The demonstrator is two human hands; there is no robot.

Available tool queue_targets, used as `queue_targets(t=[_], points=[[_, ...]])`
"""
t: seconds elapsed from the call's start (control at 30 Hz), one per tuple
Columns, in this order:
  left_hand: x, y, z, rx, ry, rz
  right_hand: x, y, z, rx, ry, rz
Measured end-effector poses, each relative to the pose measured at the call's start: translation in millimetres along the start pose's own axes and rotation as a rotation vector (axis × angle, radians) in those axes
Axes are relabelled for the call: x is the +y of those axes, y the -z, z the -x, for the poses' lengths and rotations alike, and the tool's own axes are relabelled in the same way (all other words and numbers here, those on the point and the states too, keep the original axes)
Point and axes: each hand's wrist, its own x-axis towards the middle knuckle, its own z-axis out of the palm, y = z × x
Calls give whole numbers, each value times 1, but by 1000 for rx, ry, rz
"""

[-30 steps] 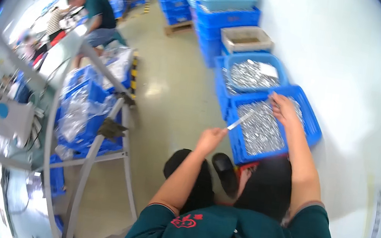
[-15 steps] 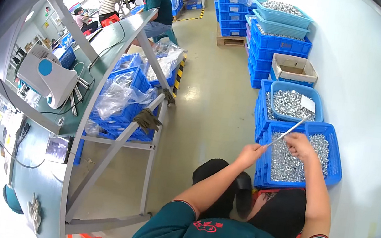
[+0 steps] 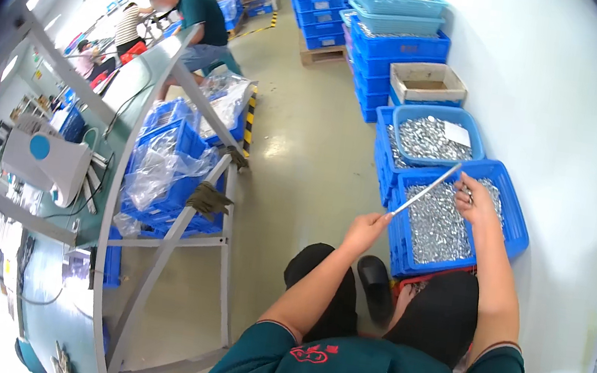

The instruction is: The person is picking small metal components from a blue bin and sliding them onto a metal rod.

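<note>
My left hand [image 3: 366, 232] is closed around the near end of a thin straight metal rod [image 3: 425, 189]. The rod slants up and to the right, over a blue crate [image 3: 511, 207] full of small silvery metal parts [image 3: 439, 231]. Close to the rod's far tip is my right hand [image 3: 474, 202], its fingers bent together in a pinch. Whatever they hold is too small to make out. Just beyond, a lighter blue basket [image 3: 434, 160] holds more of the metal parts, with a white paper slip [image 3: 458, 134] on top.
Beyond stand an open cardboard box [image 3: 424, 90] and stacked blue crates [image 3: 398, 56] along the white wall. At left is a workbench [image 3: 128, 107] with a white machine [image 3: 46, 157]; plastic-covered crates [image 3: 163, 184] sit beneath. A co-worker [image 3: 204, 15] sits farther off.
My right hand has moved up to the rod's far tip. The whole view has shifted, so the crates and bench appear farther left. My left hand keeps hold of the rod.
</note>
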Motion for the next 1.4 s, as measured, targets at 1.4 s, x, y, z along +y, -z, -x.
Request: queue_targets(t=[1.4], points=[[3,0,-3,-1,16,240,2,-14,10,-113,-128,97]])
